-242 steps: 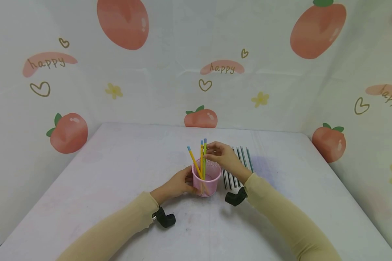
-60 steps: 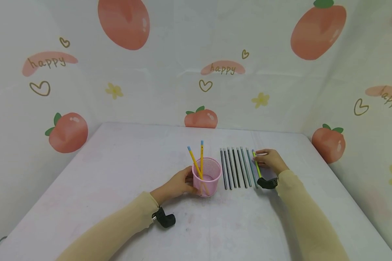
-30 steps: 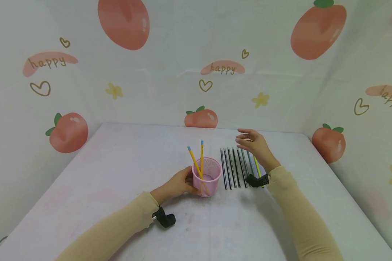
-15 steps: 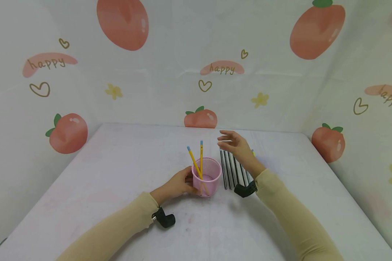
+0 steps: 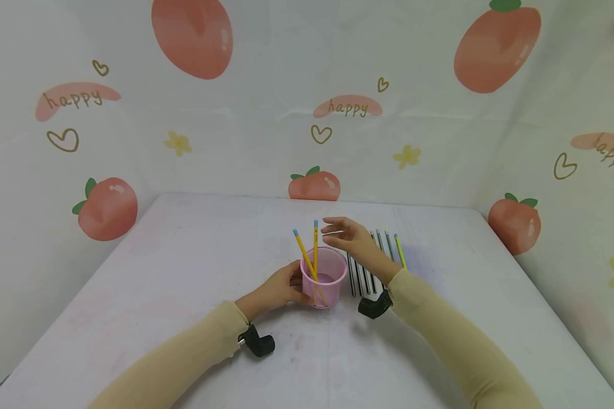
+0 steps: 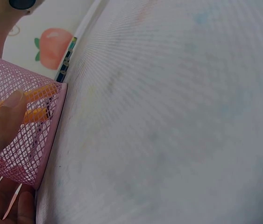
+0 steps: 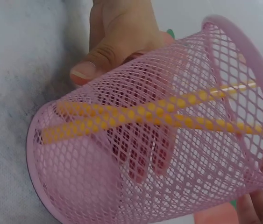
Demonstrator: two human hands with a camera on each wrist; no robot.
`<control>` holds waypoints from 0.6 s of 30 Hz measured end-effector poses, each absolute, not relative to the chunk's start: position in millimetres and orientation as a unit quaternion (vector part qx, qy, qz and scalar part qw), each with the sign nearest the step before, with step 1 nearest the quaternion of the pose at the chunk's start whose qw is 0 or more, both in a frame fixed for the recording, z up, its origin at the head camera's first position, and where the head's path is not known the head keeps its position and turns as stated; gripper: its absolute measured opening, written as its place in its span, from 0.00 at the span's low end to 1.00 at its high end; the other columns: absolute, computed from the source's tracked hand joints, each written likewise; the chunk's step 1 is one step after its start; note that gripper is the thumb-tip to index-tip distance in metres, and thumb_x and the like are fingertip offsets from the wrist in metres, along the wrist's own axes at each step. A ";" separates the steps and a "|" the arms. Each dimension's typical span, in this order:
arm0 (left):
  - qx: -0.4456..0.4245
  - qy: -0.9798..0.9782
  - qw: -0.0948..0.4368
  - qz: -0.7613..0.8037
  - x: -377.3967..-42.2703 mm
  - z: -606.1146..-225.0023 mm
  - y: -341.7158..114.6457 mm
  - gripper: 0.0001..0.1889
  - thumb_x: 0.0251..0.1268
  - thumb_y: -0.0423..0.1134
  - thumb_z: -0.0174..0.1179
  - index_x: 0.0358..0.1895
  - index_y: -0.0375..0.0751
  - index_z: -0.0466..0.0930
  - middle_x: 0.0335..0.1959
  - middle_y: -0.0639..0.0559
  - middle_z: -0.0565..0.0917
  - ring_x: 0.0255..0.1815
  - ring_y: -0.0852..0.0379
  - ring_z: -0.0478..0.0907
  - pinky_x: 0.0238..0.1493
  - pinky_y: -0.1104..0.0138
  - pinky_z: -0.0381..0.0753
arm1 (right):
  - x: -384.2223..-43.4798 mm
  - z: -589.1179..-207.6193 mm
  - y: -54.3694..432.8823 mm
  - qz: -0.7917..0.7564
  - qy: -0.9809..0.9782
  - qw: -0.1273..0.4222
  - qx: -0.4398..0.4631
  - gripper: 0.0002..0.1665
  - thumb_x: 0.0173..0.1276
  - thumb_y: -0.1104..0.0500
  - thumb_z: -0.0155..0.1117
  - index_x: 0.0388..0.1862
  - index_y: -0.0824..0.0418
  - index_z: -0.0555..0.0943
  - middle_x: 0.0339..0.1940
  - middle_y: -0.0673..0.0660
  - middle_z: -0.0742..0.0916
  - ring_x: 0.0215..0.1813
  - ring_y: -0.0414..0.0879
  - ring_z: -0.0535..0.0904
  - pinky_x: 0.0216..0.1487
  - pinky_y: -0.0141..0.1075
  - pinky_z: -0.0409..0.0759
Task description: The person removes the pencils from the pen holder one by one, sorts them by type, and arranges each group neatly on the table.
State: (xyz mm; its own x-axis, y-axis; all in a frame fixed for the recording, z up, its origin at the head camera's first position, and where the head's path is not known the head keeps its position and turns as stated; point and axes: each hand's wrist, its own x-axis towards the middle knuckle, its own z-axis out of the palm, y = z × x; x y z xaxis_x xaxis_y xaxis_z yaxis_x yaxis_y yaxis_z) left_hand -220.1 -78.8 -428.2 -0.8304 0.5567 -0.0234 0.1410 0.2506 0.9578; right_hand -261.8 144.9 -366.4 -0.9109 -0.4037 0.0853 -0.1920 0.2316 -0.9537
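Observation:
A pink mesh pencil cup [image 5: 323,292] stands upright on the table, and my left hand [image 5: 276,291] grips its left side. The left wrist view shows the thumb [image 6: 3,128] against the mesh, with other fingers round the far side. Two yellow pencils [image 5: 315,241] with blue ends lean inside the cup, crossing in the right wrist view. My right hand [image 5: 350,237] hovers over the cup's right rim, fingers spread and holding nothing, fingertips close to the upright pencil's top. Just right of the cup lies a row of dark and teal pencils [image 5: 353,278], partly hidden by my right hand.
A yellow-green pencil [image 5: 399,250] lies at the right end of the row. The white table [image 5: 210,238] meets a pale backdrop [image 5: 266,147] printed with fruit, hearts and flowers. Each sleeve has a black wrist camera [image 5: 375,305] at its cuff.
The yellow-green pencil went from the cup to the row's right end, where my right hand let it go. That hand has since moved left, back to the cup. My left hand stays put.

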 end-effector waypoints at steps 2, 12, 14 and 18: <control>0.227 0.770 0.183 0.567 -220.4 -428.4 -79.0 0.43 0.47 0.29 0.72 0.69 0.32 0.60 0.62 0.36 0.75 0.63 0.43 0.73 0.65 0.55 0.73 | -261.4 -367.1 142.8 -0.584 0.781 0.096 -0.197 0.29 0.68 0.57 0.64 0.67 0.57 0.71 0.60 0.63 0.79 0.62 0.55 0.77 0.62 0.49 0.76; 0.222 0.774 0.188 0.563 -221.2 -429.5 -78.5 0.44 0.48 0.30 0.72 0.70 0.33 0.59 0.63 0.37 0.74 0.64 0.43 0.73 0.66 0.54 0.72 | -262.4 -368.3 135.7 -0.537 0.812 0.114 -0.201 0.25 0.67 0.57 0.64 0.62 0.59 0.75 0.54 0.60 0.83 0.58 0.53 0.79 0.59 0.46 0.79; 0.218 0.777 0.189 0.560 -220.9 -429.2 -78.5 0.44 0.49 0.31 0.72 0.70 0.34 0.59 0.63 0.38 0.75 0.64 0.44 0.73 0.66 0.54 0.72 | -262.8 -367.9 134.4 -0.529 0.816 0.115 -0.205 0.24 0.67 0.57 0.65 0.61 0.60 0.75 0.53 0.59 0.84 0.57 0.52 0.79 0.58 0.44 0.80; 0.214 0.781 0.191 0.555 -220.3 -428.5 -78.9 0.44 0.49 0.31 0.72 0.71 0.34 0.59 0.63 0.39 0.75 0.63 0.44 0.73 0.66 0.54 0.72 | -263.0 -367.0 131.9 -0.521 0.816 0.113 -0.222 0.21 0.67 0.58 0.64 0.58 0.61 0.77 0.51 0.59 0.85 0.55 0.51 0.80 0.56 0.42 0.81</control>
